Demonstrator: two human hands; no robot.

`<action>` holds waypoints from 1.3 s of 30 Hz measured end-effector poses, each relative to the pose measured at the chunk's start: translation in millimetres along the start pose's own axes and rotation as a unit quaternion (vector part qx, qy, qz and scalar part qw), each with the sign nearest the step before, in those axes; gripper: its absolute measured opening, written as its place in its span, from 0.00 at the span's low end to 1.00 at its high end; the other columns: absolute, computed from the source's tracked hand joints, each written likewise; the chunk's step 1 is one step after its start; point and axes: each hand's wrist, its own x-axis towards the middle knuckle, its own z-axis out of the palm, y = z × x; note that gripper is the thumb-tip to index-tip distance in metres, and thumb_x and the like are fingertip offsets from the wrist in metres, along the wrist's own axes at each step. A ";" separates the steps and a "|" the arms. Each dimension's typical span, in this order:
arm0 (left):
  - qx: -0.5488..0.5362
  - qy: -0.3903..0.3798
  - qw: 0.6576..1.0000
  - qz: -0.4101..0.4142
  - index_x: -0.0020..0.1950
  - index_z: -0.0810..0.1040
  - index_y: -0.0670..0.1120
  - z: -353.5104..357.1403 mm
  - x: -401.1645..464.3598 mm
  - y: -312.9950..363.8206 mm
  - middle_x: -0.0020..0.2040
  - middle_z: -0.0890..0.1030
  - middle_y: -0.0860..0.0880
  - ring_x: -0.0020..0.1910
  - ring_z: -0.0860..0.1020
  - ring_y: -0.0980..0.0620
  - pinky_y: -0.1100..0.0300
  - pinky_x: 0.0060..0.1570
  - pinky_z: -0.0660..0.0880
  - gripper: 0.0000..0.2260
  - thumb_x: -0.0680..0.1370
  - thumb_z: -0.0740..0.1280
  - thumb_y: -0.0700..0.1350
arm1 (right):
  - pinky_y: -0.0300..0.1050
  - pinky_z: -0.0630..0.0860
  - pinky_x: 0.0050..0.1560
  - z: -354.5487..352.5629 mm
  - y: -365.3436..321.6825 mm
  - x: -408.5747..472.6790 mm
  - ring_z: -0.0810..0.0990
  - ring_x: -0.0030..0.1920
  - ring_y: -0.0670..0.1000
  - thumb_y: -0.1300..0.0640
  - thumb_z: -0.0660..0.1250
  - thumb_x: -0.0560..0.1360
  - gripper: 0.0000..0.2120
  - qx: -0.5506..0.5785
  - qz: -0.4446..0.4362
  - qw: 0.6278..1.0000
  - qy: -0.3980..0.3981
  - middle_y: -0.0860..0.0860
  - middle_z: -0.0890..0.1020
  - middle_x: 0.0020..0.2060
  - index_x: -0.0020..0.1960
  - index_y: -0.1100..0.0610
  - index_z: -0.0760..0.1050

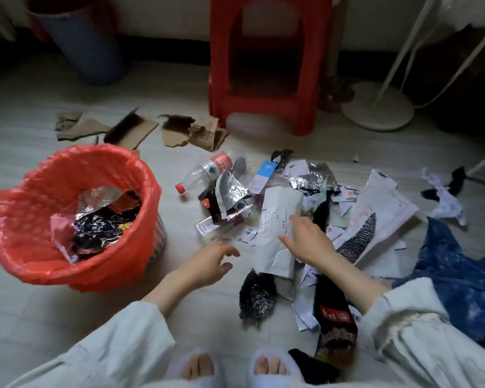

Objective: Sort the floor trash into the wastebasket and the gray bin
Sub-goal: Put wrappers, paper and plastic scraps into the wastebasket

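- Right hand (pixel 305 239), fingers relaxed and empty, touches the white paper bag (pixel 277 219), whose long axis runs away from the person.
- Left hand (pixel 210 264), loose and empty, hovers nearer the wastebasket (pixel 25 247).

- Your wastebasket (pixel 76 219) stands at nine o'clock, lined with a red bag, tilted toward you, already holding foil and dark wrappers.
- The gray bin (pixel 87 43) stands upright at eleven o'clock, far back by the wall.
- A clear plastic bottle (pixel 205 172) with a red cap lies on its side at twelve o'clock from your left hand.
- A long white paper package (pixel 277 219) lies in the heap's middle, under your right hand.
- Torn cardboard pieces (pixel 140 130) lie flat at twelve o'clock beyond the wastebasket.
- A black snack wrapper (pixel 335 326) lies at five o'clock.
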 end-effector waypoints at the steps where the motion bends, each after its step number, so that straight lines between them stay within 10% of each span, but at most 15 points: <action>1: -0.012 -0.011 1.000 -0.004 0.65 0.72 0.48 13.9 9.5 -4.6 0.64 0.74 0.48 0.60 0.73 0.51 0.61 0.59 0.67 0.15 0.78 0.63 0.42 | 0.54 0.69 0.63 9.8 1.1 10.5 0.67 0.67 0.60 0.42 0.61 0.76 0.32 0.032 0.032 0.999 0.014 0.59 0.66 0.68 0.72 0.59 0.58; 6: -0.093 -0.010 0.994 -0.053 0.66 0.71 0.47 70.3 42.7 -24.7 0.62 0.73 0.46 0.60 0.73 0.49 0.63 0.59 0.65 0.17 0.77 0.63 0.41 | 0.54 0.60 0.69 55.6 2.5 49.6 0.59 0.72 0.61 0.42 0.70 0.70 0.50 0.191 0.163 0.968 0.005 0.59 0.57 0.73 0.76 0.57 0.40; 14: -0.131 -0.031 0.984 -0.119 0.67 0.68 0.48 115.7 49.6 -43.4 0.58 0.75 0.46 0.55 0.75 0.47 0.58 0.56 0.70 0.23 0.74 0.69 0.48 | 0.50 0.73 0.55 76.6 23.1 68.3 0.76 0.58 0.62 0.59 0.67 0.73 0.20 0.210 0.270 0.938 0.063 0.61 0.77 0.59 0.62 0.63 0.69; 24: -0.085 -0.031 0.988 -0.128 0.58 0.74 0.46 137.5 46.1 -25.3 0.57 0.78 0.44 0.58 0.74 0.44 0.54 0.55 0.71 0.12 0.75 0.62 0.41 | 0.44 0.69 0.47 55.5 30.5 43.3 0.77 0.51 0.56 0.58 0.67 0.73 0.14 0.268 0.229 0.922 0.159 0.57 0.80 0.53 0.56 0.61 0.72; 32: -0.146 0.253 0.947 -0.132 0.55 0.77 0.42 34.1 18.4 -25.2 0.53 0.79 0.43 0.53 0.76 0.43 0.54 0.53 0.69 0.09 0.77 0.63 0.41 | 0.41 0.69 0.45 1.5 -20.2 32.2 0.78 0.49 0.55 0.56 0.67 0.73 0.14 0.307 0.106 0.922 0.211 0.55 0.81 0.51 0.57 0.59 0.74; 39: -0.228 0.521 0.814 -0.117 0.55 0.77 0.39 -87.7 -47.0 -16.4 0.50 0.80 0.42 0.49 0.76 0.47 0.64 0.48 0.66 0.09 0.75 0.64 0.36 | 0.47 0.75 0.49 -65.1 -108.2 5.7 0.78 0.46 0.52 0.56 0.70 0.71 0.10 0.399 0.012 0.891 0.218 0.50 0.80 0.45 0.51 0.54 0.74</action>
